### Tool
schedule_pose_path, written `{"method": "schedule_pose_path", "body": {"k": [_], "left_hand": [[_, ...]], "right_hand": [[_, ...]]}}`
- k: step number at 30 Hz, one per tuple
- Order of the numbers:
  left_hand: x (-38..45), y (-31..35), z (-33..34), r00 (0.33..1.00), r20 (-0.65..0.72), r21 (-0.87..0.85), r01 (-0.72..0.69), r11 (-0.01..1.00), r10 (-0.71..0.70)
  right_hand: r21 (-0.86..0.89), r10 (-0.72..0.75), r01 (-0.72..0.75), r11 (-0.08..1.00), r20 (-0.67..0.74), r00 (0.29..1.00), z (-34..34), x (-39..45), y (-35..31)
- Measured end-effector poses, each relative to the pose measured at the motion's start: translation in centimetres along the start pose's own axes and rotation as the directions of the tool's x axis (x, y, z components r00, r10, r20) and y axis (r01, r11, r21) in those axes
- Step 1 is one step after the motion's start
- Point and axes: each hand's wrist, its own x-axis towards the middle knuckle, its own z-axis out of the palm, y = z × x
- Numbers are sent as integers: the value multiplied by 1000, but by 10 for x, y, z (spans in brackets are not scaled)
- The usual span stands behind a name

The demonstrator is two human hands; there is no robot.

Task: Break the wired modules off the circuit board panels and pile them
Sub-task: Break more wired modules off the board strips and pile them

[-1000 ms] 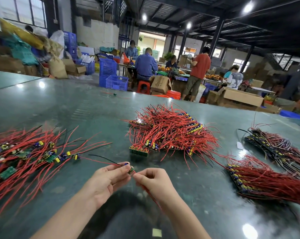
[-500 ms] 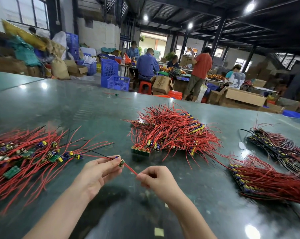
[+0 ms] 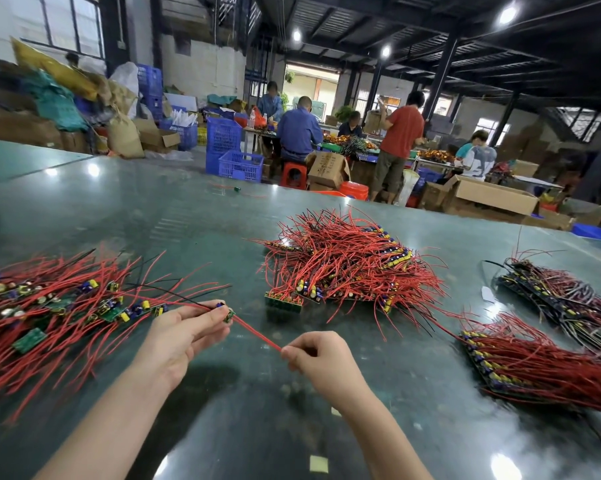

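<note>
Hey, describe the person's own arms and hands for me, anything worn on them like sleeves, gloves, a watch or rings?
Both forearms are bare as far as the frame shows, with no sleeve edge in view. The left hand and the right hand wear no gloves. No watch, bracelet or ring is visible on either wrist or on the fingers that show. No tape, markings or cables are on them.

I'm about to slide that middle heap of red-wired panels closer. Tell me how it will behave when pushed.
The middle heap probably won't move as one block: its red wires splay loosely in all directions, so they would likely flex and snag. The green panel edge at its front looks stiff, a better place to push. On the glossy table the boards should slide fairly easily.
</note>
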Motion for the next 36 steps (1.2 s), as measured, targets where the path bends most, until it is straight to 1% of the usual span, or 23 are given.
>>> {"method": "schedule_pose_path", "body": {"k": [2, 4, 6, 8, 12, 14, 17, 19, 22, 25, 28, 29, 31, 33, 35, 36], "left_hand": [[-1, -2, 2, 1000, 16, 0, 13, 1000, -13], [-2, -3, 3, 1000, 22, 6, 11, 1000, -11], [0, 0, 1, 1000, 7, 6, -17, 1000, 17], [1, 3, -2, 999, 5, 13, -42, 999, 42], [-3, 0, 1, 997, 49, 36, -57, 998, 55], [-4, -1, 3, 996, 62, 46, -69, 997, 66], [-1, 9, -3, 994, 13, 21, -105, 994, 105], [3, 17, -12, 992, -31, -25, -120, 992, 119], [6, 24, -20, 992, -47, -63, -121, 991, 118], [8, 25, -22, 996, -30, -85, -88, 993, 85], [10, 25, -23, 999, 15, -85, -28, 996, 29], [10, 24, -24, 999, 36, -75, -9, 997, 11], [13, 24, -26, 1000, 30, -34, 6, 999, -5], [18, 26, -31, 998, -51, 49, -23, 999, 26], [21, 31, -41, 985, -131, 216, -83, 973, 114], [23, 33, -48, 972, -157, 334, -114, 936, 175]], "right_hand": [[-70, 43, -46, 996, -39, 998, 0, 2, 3], [-88, 60, -62, 994, -30, 998, 0, 2, 6], [-90, 32, -34, 995, -30, 999, 0, 2, 6], [-97, 8, -14, 995, -62, 998, 0, 2, 7], [-168, 51, -65, 984, -90, 995, -1, 4, 8], [-162, 32, -47, 986, -96, 995, -4, 4, 9], [-159, -9, -8, 987, -105, 994, -6, 5, 10], [-164, -1, -14, 986, -87, 996, -5, 6, 12], [-163, 18, -25, 986, -47, 999, -5, 7, 16], [-117, 32, -46, 992, -119, 992, -6, 8, 17], [114, 77, -54, 992, -205, 976, -6, 9, 13], [175, 87, -50, 983, -215, 973, -5, 8, 11], [193, 83, -39, 980, -223, 971, -5, 8, 11], [186, 78, -34, 982, -235, 969, -5, 7, 11], [205, 90, -42, 978, -232, 968, -5, 8, 13], [217, 98, -48, 975, -223, 970, -4, 8, 13]]}}
